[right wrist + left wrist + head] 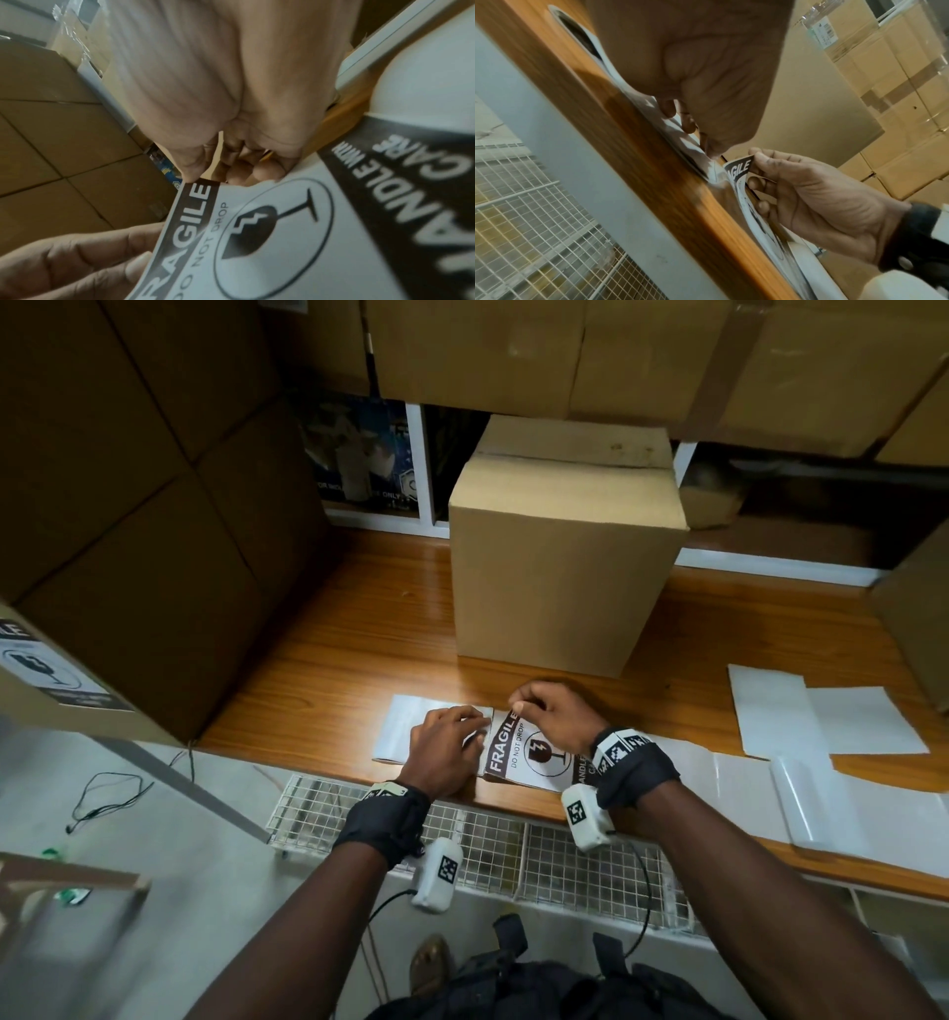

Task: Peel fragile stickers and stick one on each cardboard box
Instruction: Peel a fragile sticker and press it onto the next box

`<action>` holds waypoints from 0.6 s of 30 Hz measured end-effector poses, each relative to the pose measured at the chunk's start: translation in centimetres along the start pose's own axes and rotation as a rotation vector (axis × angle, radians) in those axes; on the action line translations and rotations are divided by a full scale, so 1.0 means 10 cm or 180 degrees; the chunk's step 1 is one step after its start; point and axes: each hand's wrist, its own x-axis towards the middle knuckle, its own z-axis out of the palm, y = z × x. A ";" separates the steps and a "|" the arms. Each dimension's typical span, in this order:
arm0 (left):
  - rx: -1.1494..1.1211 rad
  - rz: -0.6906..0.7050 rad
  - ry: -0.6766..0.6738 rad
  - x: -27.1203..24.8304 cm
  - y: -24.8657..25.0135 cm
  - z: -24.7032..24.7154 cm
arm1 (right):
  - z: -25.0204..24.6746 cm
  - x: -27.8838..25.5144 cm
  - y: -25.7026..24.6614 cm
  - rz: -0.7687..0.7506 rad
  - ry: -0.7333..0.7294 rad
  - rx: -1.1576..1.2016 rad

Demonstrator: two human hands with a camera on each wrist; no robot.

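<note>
peeling fragile sticker point(531, 752) corner: right hand point(552, 713) pinches it, left hand point(445, 748) fingers flat, pressing backing strip point(405, 725).
1 box at left point(77, 680) already labelled; plain box point(560, 567) still unlabelled.

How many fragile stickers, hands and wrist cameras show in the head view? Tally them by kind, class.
Stickers: 2 (peeling sticker; stuck sticker on left box)
Hands: 2 (left hand; right hand)
Wrist cameras: 2 (left camera; right camera)
Total: 6
</note>
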 end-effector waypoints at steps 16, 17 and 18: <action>0.0047 -0.0012 -0.0008 0.02 -0.06 0.04 | -0.58 -0.68 -0.16 -0.0261 0.0899 0.0783; 0.0047 -0.0021 -0.0010 0.02 -0.06 0.04 | -0.63 -0.72 -0.19 -0.0271 0.0958 0.0811; 0.0056 -0.0019 0.0003 0.02 -0.06 0.04 | -0.69 -0.75 -0.22 -0.0282 0.1021 0.0836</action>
